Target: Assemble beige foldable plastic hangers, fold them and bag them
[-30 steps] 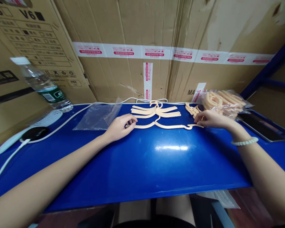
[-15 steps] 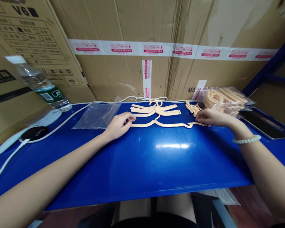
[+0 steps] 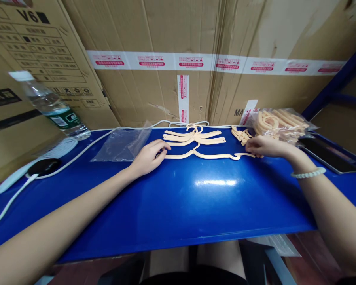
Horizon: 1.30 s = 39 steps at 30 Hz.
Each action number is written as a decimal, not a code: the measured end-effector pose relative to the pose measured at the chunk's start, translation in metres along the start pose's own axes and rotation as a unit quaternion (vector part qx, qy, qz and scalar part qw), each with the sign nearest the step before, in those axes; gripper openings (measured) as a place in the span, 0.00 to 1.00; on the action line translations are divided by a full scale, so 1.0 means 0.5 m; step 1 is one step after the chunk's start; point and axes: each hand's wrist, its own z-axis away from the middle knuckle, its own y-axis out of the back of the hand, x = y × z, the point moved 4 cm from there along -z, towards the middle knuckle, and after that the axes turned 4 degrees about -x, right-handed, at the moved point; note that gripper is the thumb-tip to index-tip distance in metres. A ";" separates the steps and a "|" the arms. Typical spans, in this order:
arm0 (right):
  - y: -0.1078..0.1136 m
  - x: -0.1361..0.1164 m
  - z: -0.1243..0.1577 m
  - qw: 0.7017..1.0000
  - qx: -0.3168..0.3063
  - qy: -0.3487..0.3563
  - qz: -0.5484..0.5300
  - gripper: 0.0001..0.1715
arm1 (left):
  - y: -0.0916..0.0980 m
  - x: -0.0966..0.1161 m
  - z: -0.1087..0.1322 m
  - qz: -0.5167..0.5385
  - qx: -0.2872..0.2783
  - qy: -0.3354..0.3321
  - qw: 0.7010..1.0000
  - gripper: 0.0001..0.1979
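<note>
A cream plastic clothes hanger [image 3: 213, 155] lies flat on the blue table, its hook pointing away from me. My left hand [image 3: 150, 157] has its fingers closed round the hanger's left end. At the other end sits a small cream clip piece with a hook [image 3: 236, 156], touching the hanger's tip. My right hand [image 3: 262, 146] pinches the right end of this clip piece. Just beyond the hanger lie several more cream hangers [image 3: 180, 138], overlapping in a stack. A small heap of cream clip pieces [image 3: 241, 135] is beside my right hand.
A clear plastic bag of cream hanger parts [image 3: 280, 120] lies at the back right, near a dark phone-like slab [image 3: 329, 156]. An empty clear bag [image 3: 115, 144], a water bottle [image 3: 61, 113], a black device [image 3: 44, 166] and a white cable [image 3: 77, 153] are at left. Cardboard boxes [image 3: 154, 91] stand behind.
Almost nothing differs. Both hands keep their grip at the hanger's left end and on the clip piece, with only a very slight shift.
</note>
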 end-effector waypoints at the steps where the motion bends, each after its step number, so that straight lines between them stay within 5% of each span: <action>1: 0.000 0.003 -0.001 1.000 0.000 0.001 -0.003 0.12 | 0.000 0.000 0.000 0.000 0.000 0.001 1.000 0.10; 29: 0.006 0.013 -0.002 0.999 0.005 -0.028 -0.022 0.06 | -0.004 0.001 -0.002 0.006 0.004 -0.026 1.000 0.12; 39: 0.005 0.009 -0.003 0.999 0.007 -0.032 -0.004 0.12 | -0.004 0.002 -0.001 0.001 0.008 -0.035 0.999 0.12</action>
